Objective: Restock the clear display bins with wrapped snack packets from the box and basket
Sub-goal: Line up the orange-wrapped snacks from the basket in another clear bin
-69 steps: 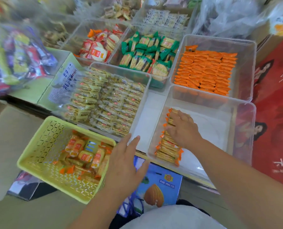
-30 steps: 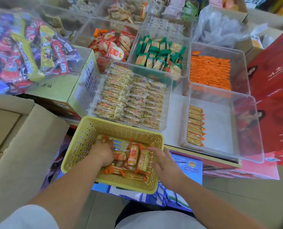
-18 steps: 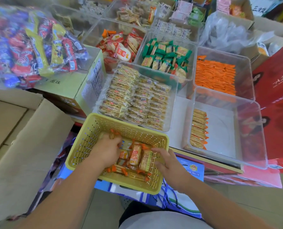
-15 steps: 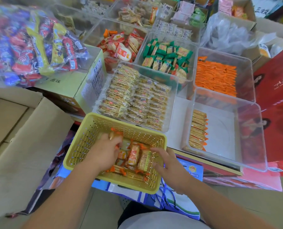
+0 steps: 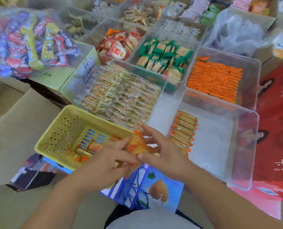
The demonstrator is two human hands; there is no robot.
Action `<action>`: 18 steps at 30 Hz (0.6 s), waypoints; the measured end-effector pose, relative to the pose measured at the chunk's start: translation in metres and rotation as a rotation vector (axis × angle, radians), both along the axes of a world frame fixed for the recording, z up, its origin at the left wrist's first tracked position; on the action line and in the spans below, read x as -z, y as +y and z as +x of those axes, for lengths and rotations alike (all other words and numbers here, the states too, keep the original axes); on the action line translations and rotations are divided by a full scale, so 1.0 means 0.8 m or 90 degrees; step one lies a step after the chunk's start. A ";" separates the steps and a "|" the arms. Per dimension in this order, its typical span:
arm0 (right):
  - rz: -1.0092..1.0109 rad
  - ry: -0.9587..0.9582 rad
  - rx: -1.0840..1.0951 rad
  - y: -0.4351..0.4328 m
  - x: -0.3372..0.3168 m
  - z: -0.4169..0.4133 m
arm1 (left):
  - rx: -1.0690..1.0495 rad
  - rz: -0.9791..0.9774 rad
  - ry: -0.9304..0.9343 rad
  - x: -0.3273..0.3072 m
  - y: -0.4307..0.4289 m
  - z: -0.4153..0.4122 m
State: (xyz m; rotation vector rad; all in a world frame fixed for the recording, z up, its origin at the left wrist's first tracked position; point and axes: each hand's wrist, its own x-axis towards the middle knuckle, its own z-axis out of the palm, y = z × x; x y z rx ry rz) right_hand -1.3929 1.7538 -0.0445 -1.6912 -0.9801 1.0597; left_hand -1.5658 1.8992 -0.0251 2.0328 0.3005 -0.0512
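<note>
Half a second ago both hands were down inside the yellow basket point(image 5: 61, 128), raking packets together; now they are raised at its right rim with a bundle of orange-wrapped packets point(image 5: 135, 146) clamped between them. The left hand point(image 5: 104, 164) curls its fingers against the bundle from the left, and the right hand point(image 5: 164, 154) pinches it from the other side, thumb underneath and fingers spread over the top, though motion blur softens the detail. Fewer loose packets point(image 5: 90, 148) lie in the basket than before. In the clear bin point(image 5: 243, 162) just to the right, the row of packets point(image 5: 183, 131) along its left wall looks unchanged.
</note>
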 end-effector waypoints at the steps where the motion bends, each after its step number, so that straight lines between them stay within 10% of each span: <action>1: -0.008 0.011 -0.021 -0.010 -0.003 0.018 | 0.024 -0.027 0.011 -0.004 -0.016 0.016; 10: -0.027 0.105 0.003 -0.106 0.021 0.118 | -0.076 -0.170 0.116 -0.005 -0.094 0.113; 18: -0.048 0.086 0.034 -0.143 0.048 0.146 | -0.095 -0.063 0.168 0.006 -0.109 0.175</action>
